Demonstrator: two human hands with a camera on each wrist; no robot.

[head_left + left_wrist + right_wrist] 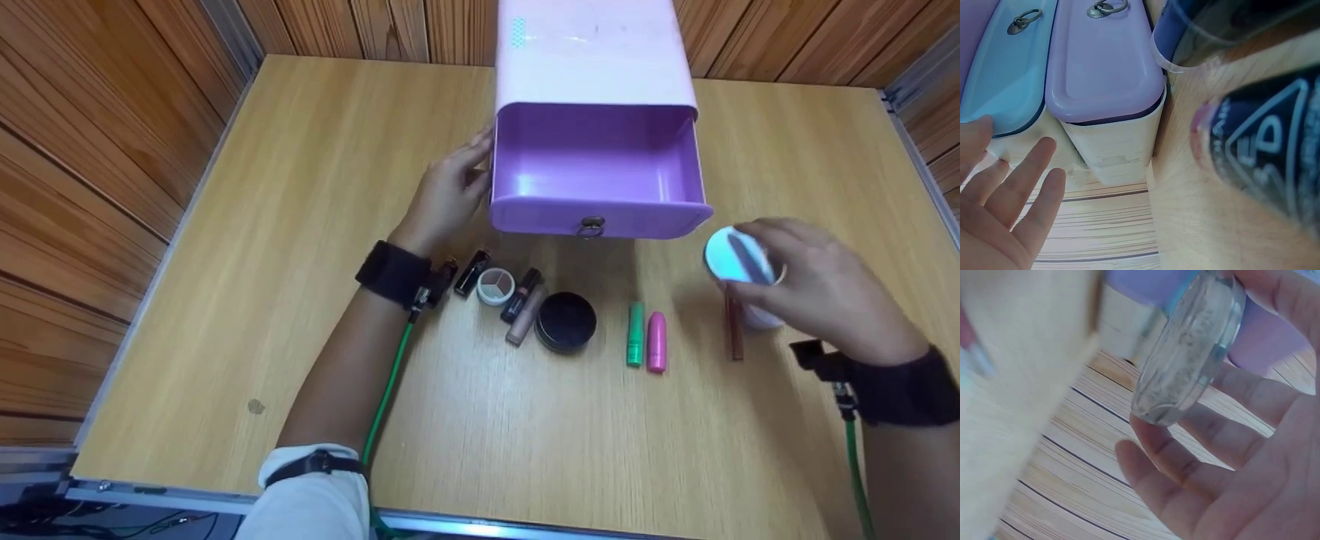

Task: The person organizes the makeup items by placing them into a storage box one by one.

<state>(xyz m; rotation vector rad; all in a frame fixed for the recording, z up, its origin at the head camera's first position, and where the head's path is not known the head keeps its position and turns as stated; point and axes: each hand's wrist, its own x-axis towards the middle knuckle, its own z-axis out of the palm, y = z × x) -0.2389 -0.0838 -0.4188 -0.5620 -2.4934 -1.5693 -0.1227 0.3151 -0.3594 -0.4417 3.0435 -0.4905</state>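
Observation:
My right hand (817, 277) holds a round flat case (739, 256) by its edge between thumb and fingers, above the table's right side. Its top looks pale blue and shiny; the right wrist view shows a clear case body (1188, 354). My left hand (450, 187) rests at the left side of a pink drawer unit (596, 52), fingers extended and partly hidden behind it. Close up, those fingers (1033, 185) lie spread beside a light blue drawer front (1010, 67). The unit's purple top drawer (600, 219) is pulled out, with nothing visible inside.
Left of centre lie a black round jar (565, 322), a three-colour pot (496, 286) and several lipstick-like tubes. Green (635, 334) and pink (657, 342) tubes lie near the middle. A dark red stick (734, 330) and a pale round item (763, 316) lie under my right hand.

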